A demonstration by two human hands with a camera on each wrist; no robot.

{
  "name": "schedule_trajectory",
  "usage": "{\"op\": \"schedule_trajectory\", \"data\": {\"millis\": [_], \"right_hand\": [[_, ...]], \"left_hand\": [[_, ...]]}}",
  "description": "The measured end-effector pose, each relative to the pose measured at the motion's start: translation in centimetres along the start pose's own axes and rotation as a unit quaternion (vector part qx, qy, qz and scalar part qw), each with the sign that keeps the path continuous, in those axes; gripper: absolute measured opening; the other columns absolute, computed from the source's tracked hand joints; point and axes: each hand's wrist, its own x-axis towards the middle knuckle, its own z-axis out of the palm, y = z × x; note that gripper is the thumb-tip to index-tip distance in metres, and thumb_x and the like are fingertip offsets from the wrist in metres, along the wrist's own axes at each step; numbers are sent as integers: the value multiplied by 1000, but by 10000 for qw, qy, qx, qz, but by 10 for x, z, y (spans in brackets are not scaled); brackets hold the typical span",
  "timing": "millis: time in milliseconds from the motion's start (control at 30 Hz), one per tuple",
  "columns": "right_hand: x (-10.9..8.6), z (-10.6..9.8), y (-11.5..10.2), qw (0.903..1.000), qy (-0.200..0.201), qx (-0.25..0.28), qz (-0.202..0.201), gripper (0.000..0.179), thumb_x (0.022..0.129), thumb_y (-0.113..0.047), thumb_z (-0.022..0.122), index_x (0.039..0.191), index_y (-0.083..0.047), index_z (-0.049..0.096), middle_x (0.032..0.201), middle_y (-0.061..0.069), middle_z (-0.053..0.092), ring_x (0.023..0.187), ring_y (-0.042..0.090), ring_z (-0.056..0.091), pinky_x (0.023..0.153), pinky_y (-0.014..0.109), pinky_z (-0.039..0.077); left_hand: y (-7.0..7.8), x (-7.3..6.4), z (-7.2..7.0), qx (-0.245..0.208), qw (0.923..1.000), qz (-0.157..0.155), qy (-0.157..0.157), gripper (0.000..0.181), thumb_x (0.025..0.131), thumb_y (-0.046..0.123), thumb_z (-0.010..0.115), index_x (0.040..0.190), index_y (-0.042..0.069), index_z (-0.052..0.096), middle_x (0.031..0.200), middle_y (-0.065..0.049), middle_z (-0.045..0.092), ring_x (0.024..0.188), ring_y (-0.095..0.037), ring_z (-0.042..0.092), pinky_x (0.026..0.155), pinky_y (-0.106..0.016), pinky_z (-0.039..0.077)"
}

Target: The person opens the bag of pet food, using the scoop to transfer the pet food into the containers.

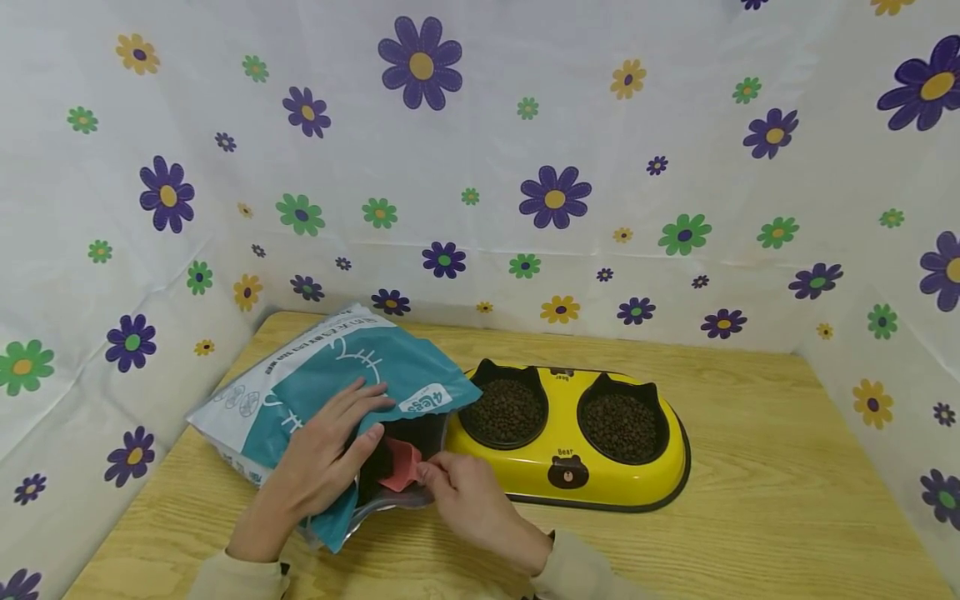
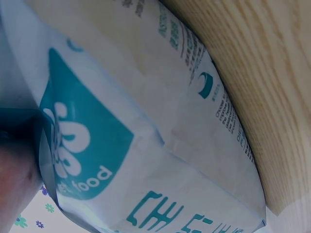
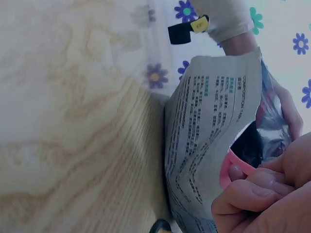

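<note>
A teal and white pet food bag (image 1: 408, 358) lies tilted on the table with its mouth facing the right hand. Across its upper side rests my left hand (image 1: 322, 450), fingers extended over the teal panel and thumb by the opening. My right hand (image 1: 480, 504) grips the handle of a pink scoop (image 1: 402, 463), whose head reaches into the bag's mouth. Dark contents show inside behind the scoop. From the right wrist, the curled fingers (image 3: 252, 194) sit against the pink handle at the bag's printed edge. The left wrist view is mostly filled by the bag's printed side (image 2: 160, 121).
Right of the bag stands a yellow double feeder (image 1: 562, 467) with a bear print. Its left black bowl (image 1: 483, 373) and right black bowl (image 1: 651, 392) both hold brown kibble. The wooden table (image 1: 787, 467) meets flower-patterned cloth (image 1: 480, 142) at the back and sides.
</note>
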Motion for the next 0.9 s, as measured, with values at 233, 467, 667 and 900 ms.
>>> {"op": "schedule_trajectory", "data": {"millis": [233, 467, 667, 900], "right_hand": [[-3, -1, 4, 9944, -183, 906, 509, 36, 108, -27, 52, 102, 0, 73, 65, -3, 47, 57, 6, 39, 53, 19, 32], [-9, -5, 9, 9873, -319, 1321, 819, 39, 110, -30, 48, 91, -1, 66, 62, -3, 38, 53, 11, 31, 50, 24, 25], [-17, -12, 10, 9843, -426, 1425, 950, 48, 110, -35, 45, 91, 6, 59, 60, -4, 35, 51, 13, 28, 49, 24, 24], [-23, -23, 13, 9898, -389, 1140, 761, 48, 111, -38, 43, 98, 4, 64, 61, -3, 35, 50, 11, 28, 49, 23, 25]], "left_hand": [[0, 0, 0, 22, 10000, -85, -42, 33, 106, 32, 52, 135, 24, 63, 154, -1, 54, 153, -34, 36, 117, -65, 36], [0, 0, 0, 32, 10000, -90, -19, 33, 106, 32, 51, 135, 24, 63, 154, -1, 54, 152, -35, 37, 116, -66, 36], [0, -1, 0, 36, 10000, -80, -15, 33, 106, 31, 52, 136, 23, 63, 154, -2, 54, 152, -35, 37, 116, -66, 37], [0, 0, 0, 53, 10000, -34, -12, 33, 106, 31, 51, 136, 22, 63, 155, -2, 53, 152, -36, 36, 116, -66, 36]]}}
